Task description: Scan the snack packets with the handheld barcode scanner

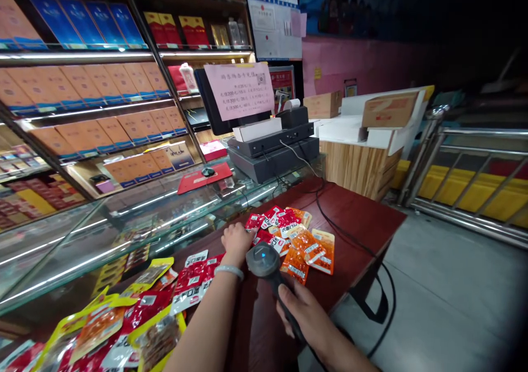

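Observation:
My right hand (303, 311) is wrapped round the handle of a dark handheld barcode scanner (264, 259), whose head shows a small blue light. My left hand (238, 239), with a pale bangle on the wrist, has its fingers curled on the edge of a red snack packet (254, 222); the fingertips are partly hidden. That packet belongs to a pile of red packets and orange packets (305, 243) on the brown table (355, 212). Left of my forearm lies another heap, with red-and-white packets (193, 281) and yellow-edged clear packets (160, 339).
A glass display counter (136, 223) borders the table's far side. On it stand a monitor (210, 103) with a pink paper sign, a cash drawer (272, 157) and a receipt printer (293, 115). A black cable (334, 226) crosses the table. Metal railings (474, 179) stand right.

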A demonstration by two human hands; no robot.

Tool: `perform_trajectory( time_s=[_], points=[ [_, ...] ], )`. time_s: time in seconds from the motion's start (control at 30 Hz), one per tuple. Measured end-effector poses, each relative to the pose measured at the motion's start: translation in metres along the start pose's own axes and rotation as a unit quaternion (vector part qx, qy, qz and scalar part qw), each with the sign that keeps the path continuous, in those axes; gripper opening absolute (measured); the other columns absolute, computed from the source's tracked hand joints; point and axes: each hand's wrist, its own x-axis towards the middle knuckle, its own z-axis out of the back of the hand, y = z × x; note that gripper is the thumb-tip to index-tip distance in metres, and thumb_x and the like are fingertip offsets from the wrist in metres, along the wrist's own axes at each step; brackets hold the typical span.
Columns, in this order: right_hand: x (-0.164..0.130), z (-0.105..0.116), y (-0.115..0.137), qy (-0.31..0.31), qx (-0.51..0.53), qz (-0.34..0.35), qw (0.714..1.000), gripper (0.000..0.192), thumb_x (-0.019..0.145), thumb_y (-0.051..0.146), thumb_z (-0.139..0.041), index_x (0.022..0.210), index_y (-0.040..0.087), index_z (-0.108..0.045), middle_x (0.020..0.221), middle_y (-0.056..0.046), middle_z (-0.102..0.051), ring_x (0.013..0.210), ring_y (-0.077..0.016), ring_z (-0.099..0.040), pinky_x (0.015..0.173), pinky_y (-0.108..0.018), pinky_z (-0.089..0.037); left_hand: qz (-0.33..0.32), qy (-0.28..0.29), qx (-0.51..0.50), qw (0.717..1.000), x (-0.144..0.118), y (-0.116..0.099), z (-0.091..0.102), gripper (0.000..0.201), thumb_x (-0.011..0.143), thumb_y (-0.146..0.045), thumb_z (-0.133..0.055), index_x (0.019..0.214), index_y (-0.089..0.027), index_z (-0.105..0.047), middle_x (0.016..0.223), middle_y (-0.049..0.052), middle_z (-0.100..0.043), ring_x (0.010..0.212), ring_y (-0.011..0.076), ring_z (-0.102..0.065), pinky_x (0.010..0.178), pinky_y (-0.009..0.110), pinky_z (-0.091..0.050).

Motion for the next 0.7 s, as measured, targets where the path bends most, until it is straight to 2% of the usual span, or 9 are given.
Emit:
perform_trajectory(
  time_s=[0.2, 0.33, 0.5, 0.7],
  points=[
    [0.004, 0.005, 0.001, -0.011, 0.010, 0.002, 1.000, 0.083, 0.075, 0.082, -0.066, 0.127, 0.018, -0.053, 0.058, 0.010, -0.049, 0.043, -0.0066, -0.038, 0.044, -0.020, -0.033, 0.020, 0.008, -0.015, 1.000, -0.001, 0.002, 0.003, 0.064, 0.084, -0.058, -0.064, 0.125, -0.011, -0.053, 0.125, 0.025, -0.068, 0.124, 0.0385, -0.060, 0.097, 0.047, -0.044],
    [0.005, 0.002, 0.003, -0.020, 0.014, 0.013, 1.000, 0.083, 0.074, 0.083, -0.066, 0.124, 0.017, -0.054, 0.056, 0.010, -0.047, 0.042, -0.0071, -0.037, 0.042, -0.020, -0.032, 0.023, 0.025, -0.058, 0.998, -0.013, 0.006, 0.013, 0.054, 0.087, -0.049, -0.063, 0.127, -0.016, -0.046, 0.117, 0.019, -0.073, 0.116, 0.0343, -0.067, 0.096, 0.043, -0.043],
    [0.001, -0.006, 0.010, -0.024, 0.025, 0.034, 0.999, 0.078, 0.072, 0.082, -0.068, 0.117, 0.019, -0.057, 0.055, 0.010, -0.044, 0.043, -0.0075, -0.035, 0.042, -0.020, -0.031, 0.017, 0.004, -0.109, 0.994, -0.046, 0.015, 0.026, 0.047, 0.088, -0.046, -0.062, 0.126, -0.021, -0.048, 0.120, 0.016, -0.073, 0.119, 0.0330, -0.067, 0.093, 0.039, -0.043],
    [-0.010, -0.021, 0.023, -0.009, 0.006, 0.087, 0.996, 0.061, 0.082, 0.077, -0.063, 0.102, 0.020, -0.056, 0.060, 0.009, -0.044, 0.044, -0.0061, -0.035, 0.044, -0.020, -0.030, 0.017, -0.024, -0.143, 0.989, -0.095, 0.039, 0.035, 0.047, 0.086, -0.040, -0.068, 0.124, -0.021, -0.049, 0.118, 0.014, -0.074, 0.115, 0.0325, -0.069, 0.088, 0.037, -0.044]
  ],
)
